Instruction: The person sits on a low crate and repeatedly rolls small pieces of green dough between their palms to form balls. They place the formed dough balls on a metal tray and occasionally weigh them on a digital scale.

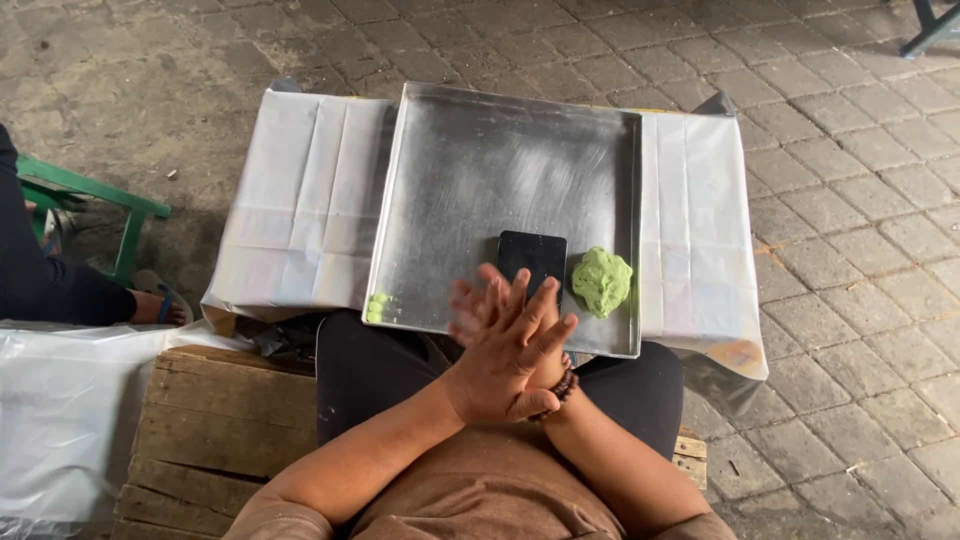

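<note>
A green wooden bench (95, 200) stands at far left. On the shallow square metal tray (480, 170), two small green dough balls (377, 307) sit in the near-left corner. The left hand (505, 365) lies flat over the right hand (470, 310), palms pressed together, fingers straight and slightly spread; anything between them is hidden. Beyond them lies a black rectangular phone (531, 260), then a lump of green dough (601, 281).

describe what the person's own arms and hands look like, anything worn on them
Both forearms are bare, with short brown sleeves showing only near the shoulders. The right hand has a dark beaded bracelet at its wrist. The left hand has no ring, watch or glove that shows.
</note>
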